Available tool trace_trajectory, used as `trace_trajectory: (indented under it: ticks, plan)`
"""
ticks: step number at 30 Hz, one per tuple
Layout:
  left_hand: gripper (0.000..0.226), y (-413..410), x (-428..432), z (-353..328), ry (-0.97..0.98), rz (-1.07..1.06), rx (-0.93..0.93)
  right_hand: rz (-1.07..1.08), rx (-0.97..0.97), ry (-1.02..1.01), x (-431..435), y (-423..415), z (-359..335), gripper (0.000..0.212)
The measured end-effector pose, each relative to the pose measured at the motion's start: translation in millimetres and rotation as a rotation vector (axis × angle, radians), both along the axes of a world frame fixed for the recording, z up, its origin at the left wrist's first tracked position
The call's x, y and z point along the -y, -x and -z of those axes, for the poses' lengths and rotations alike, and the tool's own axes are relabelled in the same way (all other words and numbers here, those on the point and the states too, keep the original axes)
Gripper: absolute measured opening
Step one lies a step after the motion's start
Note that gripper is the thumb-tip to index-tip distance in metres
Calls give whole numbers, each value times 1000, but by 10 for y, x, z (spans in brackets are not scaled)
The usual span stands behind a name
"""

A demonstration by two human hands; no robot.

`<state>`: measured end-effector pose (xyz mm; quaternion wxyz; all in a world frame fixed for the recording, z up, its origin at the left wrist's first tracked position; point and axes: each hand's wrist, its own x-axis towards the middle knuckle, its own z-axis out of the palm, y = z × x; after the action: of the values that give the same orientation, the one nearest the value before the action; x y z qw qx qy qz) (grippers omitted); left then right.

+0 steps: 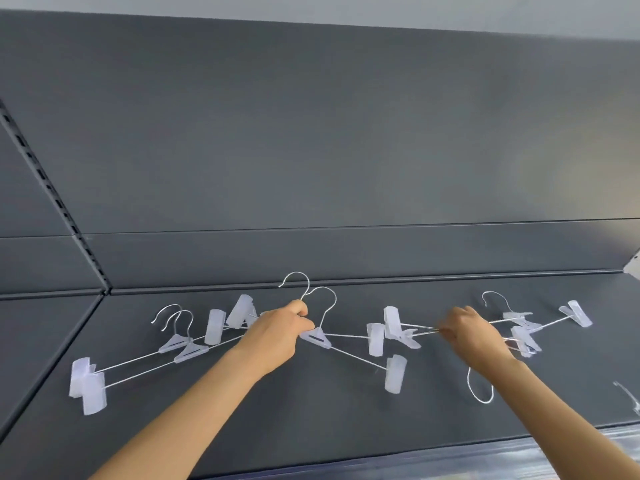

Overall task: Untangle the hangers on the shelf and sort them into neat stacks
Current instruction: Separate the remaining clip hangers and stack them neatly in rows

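Note:
Several white clip hangers with wire hooks lie across a dark grey shelf [311, 420]. Two of them form a stack at the left [183, 348], hooks pointing back. My left hand [280, 336] is shut on the necks of two hangers in the middle [317, 336], whose hooks rise behind my fingers. My right hand [472, 336] pinches the wire bar of a tangled group at the right [519, 327], with clips spread on both sides. A wire hook [479, 389] of that group loops out below my right wrist.
The shelf's grey back panel [346, 150] rises right behind the hangers. A slotted upright [52, 188] runs down at the left, beside a neighbouring shelf [38, 327]. Part of another hanger [628, 398] shows at the far right edge.

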<state>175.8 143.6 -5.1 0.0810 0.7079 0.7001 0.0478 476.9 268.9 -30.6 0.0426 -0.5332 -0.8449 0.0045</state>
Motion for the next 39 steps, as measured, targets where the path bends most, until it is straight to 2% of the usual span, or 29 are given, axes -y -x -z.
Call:
trace_trajectory:
  ticks: [4,8,10,12,15,17,25,27,30,33,39]
  plan:
    - [22,210,248,19,-2,-89,18,167,152,38,-50,27,-14,25]
    - [18,472,520,55,-40,-179,44,230,153,74,-52,308,-117,25]
    - [25,608,626,98,-58,-244,61,168,41,38,16,630,-166,18]
    - [30,740,740,124,-78,-301,86,50,-100,26,109,998,-177,25]
    - [32,923,930,121,-122,-354,158,-157,-242,127,271,1500,-165,31]
    - [31,1051,1071,88,-157,-398,194,-291,-241,185,362,1781,-160,31]
    - [37,1574,1803,72,-222,-584,214,-721,-36,228,670,2792,-128,42]
    - [38,1645,1945,82,-221,-600,183,-749,29,261,759,2988,-73,42]
    - [35,1716,2096,88,-237,-649,165,-757,64,283,865,3182,26,29]
    - [32,1769,2221,77,-250,-674,160,-779,-44,323,920,3263,110,20]
    - [35,2013,2584,59,-303,-700,196,-650,-304,374,1110,3398,5,17]
